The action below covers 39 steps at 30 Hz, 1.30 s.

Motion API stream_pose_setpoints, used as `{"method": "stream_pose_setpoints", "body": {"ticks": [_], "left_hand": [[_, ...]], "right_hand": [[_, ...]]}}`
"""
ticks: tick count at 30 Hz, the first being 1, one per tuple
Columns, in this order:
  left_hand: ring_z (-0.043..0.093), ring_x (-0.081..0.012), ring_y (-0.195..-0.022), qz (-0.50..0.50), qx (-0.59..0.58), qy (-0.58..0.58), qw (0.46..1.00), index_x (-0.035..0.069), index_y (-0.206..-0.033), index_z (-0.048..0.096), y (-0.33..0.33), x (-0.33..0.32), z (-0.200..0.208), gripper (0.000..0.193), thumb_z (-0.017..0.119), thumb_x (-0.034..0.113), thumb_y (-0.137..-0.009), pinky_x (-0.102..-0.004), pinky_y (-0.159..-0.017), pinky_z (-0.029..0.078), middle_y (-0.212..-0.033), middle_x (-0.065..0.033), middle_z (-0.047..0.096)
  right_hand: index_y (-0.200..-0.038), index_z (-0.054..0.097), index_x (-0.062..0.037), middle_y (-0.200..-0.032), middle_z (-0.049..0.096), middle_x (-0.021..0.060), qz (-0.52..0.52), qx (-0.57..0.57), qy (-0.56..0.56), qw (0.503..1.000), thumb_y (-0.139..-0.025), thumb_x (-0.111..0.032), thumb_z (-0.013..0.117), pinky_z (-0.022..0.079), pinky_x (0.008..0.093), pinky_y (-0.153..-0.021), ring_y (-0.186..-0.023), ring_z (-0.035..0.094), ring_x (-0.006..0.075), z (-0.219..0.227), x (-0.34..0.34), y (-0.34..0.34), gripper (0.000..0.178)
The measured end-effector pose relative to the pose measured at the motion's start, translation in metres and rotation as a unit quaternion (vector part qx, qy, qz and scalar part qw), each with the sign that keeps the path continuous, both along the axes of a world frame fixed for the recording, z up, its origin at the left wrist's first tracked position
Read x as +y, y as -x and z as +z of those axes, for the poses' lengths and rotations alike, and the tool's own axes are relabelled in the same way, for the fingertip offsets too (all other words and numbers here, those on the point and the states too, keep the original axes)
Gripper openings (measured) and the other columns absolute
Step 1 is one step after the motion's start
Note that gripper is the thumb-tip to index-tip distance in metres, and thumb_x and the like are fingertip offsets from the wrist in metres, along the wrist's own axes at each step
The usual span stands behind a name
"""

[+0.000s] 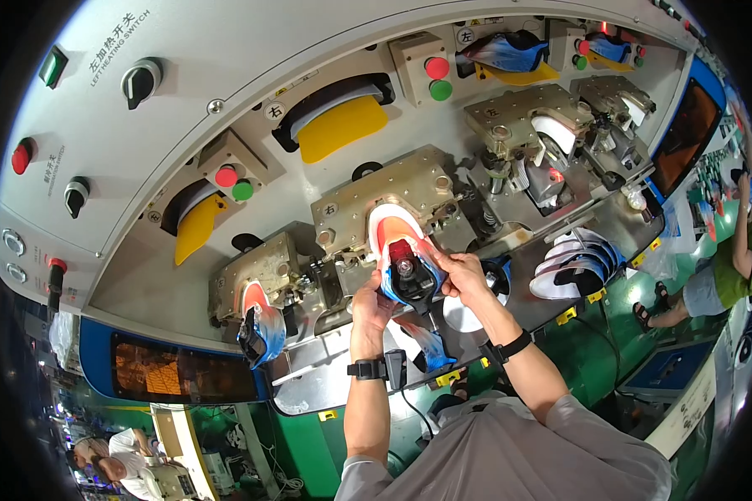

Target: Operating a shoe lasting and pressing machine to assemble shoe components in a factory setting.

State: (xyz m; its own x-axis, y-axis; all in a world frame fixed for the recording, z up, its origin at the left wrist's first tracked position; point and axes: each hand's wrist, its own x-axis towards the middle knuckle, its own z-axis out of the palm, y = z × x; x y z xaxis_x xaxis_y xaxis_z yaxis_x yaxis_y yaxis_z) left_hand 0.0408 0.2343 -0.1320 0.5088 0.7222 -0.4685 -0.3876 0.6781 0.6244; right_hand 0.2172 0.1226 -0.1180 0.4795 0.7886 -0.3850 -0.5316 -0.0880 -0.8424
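Note:
In front of the middle press station (pixel 386 190) I hold a shoe upper (pixel 422 280), white and blue with an orange-red lining. My left hand (pixel 371 307) grips its near left edge. On the opposite side, the fingers of my right hand (pixel 464 277) close on its edge. A dark red and black piece (pixel 403 260) shows in the upper's opening; whether it belongs to the upper or the machine I cannot tell. Below my hands another blue and white upper (pixel 433 347) lies on the metal ledge. A similar upper (pixel 263 332) hangs at the left station.
Several nested uppers (pixel 572 269) stand on the ledge at right. Red and green push buttons (pixel 234 184) sit above the stations, near yellow flaps (pixel 342 134). More metal press heads (pixel 526 117) extend to the right. Another person (pixel 723 275) is at the far right.

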Motion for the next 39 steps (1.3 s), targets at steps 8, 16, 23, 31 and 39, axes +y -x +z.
{"method": "stream_pose_setpoints", "body": {"ticks": [8, 16, 23, 31, 39], "left_hand": [[0.068, -0.0234, -0.095, -0.009, 0.073, 0.020, 0.997, 0.005, -0.120, 0.060, 0.001, 0.005, -0.008, 0.030, 0.045, 0.024, -0.103, -0.0443, -0.087, 0.055, -0.108, -0.0099, 0.069], [0.060, -0.0225, -0.113, -0.016, -0.051, -0.025, 0.998, 0.003, -0.134, 0.054, -0.015, -0.011, 0.000, 0.039, 0.046, 0.026, -0.103, -0.0430, -0.098, 0.048, -0.129, -0.0060, 0.061], [0.040, -0.0043, -0.053, 0.377, 0.302, -0.272, 0.832, 0.012, -0.079, 0.052, 0.029, -0.063, 0.037, 0.027, 0.054, 0.030, -0.099, -0.0191, -0.046, 0.029, -0.065, 0.0048, 0.047], [0.053, -0.0116, -0.062, 0.326, 0.212, -0.444, 0.807, 0.000, -0.097, 0.061, -0.080, -0.175, 0.115, 0.036, 0.052, 0.035, -0.101, -0.0253, -0.058, 0.046, -0.072, -0.0022, 0.055], [0.064, -0.0240, -0.107, 0.086, -0.064, -0.173, 0.979, -0.002, -0.125, 0.053, -0.226, -0.221, 0.108, 0.051, 0.044, 0.043, -0.102, -0.0417, -0.092, 0.052, -0.121, -0.0151, 0.063]], "right_hand": [[-0.084, 0.065, 0.0007, -0.058, 0.058, 0.0044, -0.002, -0.007, 0.024, 1.000, -0.094, -0.026, 0.066, 0.025, 0.0254, -0.028, -0.034, 0.048, 0.0125, -0.003, 0.002, 0.003, 0.028], [-0.087, 0.066, 0.0019, -0.070, 0.066, 0.0076, 0.073, -0.179, 0.042, 0.980, -0.097, -0.029, 0.060, 0.045, 0.0258, -0.037, -0.047, 0.061, 0.0128, -0.008, -0.017, -0.026, 0.033], [-0.108, 0.066, -0.0063, -0.088, 0.069, 0.0135, -0.291, -0.640, -0.143, 0.696, -0.084, -0.010, 0.065, 0.051, 0.0384, -0.071, -0.078, 0.066, 0.0316, 0.175, -0.022, -0.192, 0.024], [-0.111, 0.064, -0.0053, -0.108, 0.063, 0.0189, -0.147, -0.785, -0.103, 0.592, -0.080, -0.019, 0.070, 0.051, 0.0445, -0.076, -0.095, 0.063, 0.0381, 0.234, 0.007, -0.337, 0.034], [-0.104, 0.058, -0.0013, -0.105, 0.054, 0.0077, 0.033, -0.754, -0.220, 0.618, -0.080, -0.013, 0.069, 0.055, 0.0355, -0.062, -0.080, 0.064, 0.0272, 0.144, -0.209, -0.215, 0.030]]}}
